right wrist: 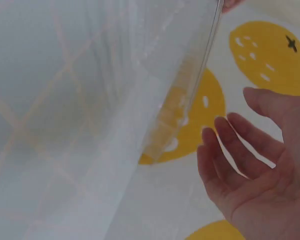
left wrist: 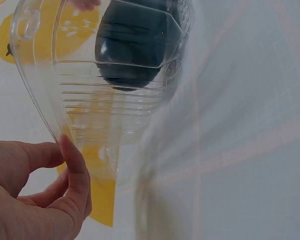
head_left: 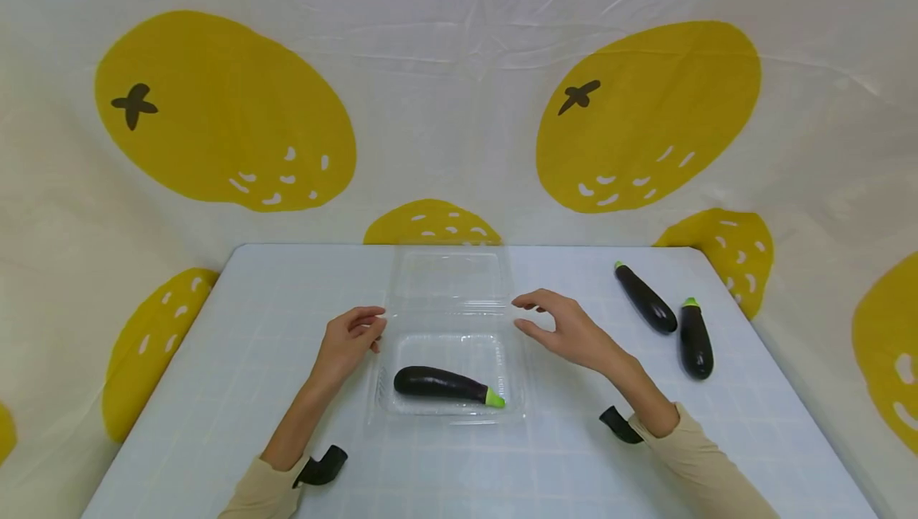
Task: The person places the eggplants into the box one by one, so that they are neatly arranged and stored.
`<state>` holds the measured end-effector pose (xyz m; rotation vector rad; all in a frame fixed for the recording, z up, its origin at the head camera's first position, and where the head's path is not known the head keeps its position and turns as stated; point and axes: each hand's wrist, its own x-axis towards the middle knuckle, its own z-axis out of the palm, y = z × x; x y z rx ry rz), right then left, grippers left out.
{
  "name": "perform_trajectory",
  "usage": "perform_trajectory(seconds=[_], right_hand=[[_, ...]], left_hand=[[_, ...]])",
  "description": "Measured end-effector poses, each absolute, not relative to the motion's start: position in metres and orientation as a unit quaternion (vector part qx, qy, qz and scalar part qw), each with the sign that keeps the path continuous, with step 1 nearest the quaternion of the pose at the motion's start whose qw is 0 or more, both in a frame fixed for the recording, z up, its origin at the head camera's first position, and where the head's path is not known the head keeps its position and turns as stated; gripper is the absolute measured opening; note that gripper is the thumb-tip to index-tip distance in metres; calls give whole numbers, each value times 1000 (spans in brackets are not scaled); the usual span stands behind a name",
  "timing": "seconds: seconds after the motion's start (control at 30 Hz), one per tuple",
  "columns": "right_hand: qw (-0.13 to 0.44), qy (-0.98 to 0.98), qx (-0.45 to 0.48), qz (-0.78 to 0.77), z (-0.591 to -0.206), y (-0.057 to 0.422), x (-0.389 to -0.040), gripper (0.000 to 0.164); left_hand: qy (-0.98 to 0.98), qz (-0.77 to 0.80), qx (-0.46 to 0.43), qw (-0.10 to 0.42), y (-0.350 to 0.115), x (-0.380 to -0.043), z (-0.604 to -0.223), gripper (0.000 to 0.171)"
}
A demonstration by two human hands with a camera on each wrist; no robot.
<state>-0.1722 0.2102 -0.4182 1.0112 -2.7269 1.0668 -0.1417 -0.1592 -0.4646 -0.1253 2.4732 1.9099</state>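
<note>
A clear plastic clamshell container (head_left: 459, 348) lies opened on the table, its lid (head_left: 452, 276) folded back toward the far edge. Inside its base rests one eggplant (head_left: 439, 383), green stem end pointing right. At the container's left side, near the hinge, my left hand (head_left: 349, 344) pinches the rim between thumb and index finger; the left wrist view shows this rim (left wrist: 37, 110) at the fingertips. My right hand (head_left: 566, 329) hovers just right of the hinge, fingers loosely bent and apart from the plastic. In the right wrist view that hand (right wrist: 260, 165) holds nothing.
Two more eggplants lie at the table's right side, one farther back (head_left: 645, 297) and one nearer (head_left: 696, 340). The white table (head_left: 237, 359) meets a curtain (head_left: 445, 104) with yellow fruit prints along its far edge.
</note>
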Motion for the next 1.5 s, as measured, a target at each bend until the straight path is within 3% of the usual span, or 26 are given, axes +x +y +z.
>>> perform_trajectory(seconds=[0.67, 1.33, 1.5], right_hand=[[122, -904, 229, 340, -435, 276, -201, 26], [181, -915, 82, 352, -445, 337, -205, 31], [170, -921, 38, 348, -450, 350, -203, 34]], left_hand=[[794, 606, -42, 4, -163, -139, -466, 33], [793, 608, -37, 4, -160, -141, -466, 32], [793, 608, -39, 5, -159, -141, -467, 31]])
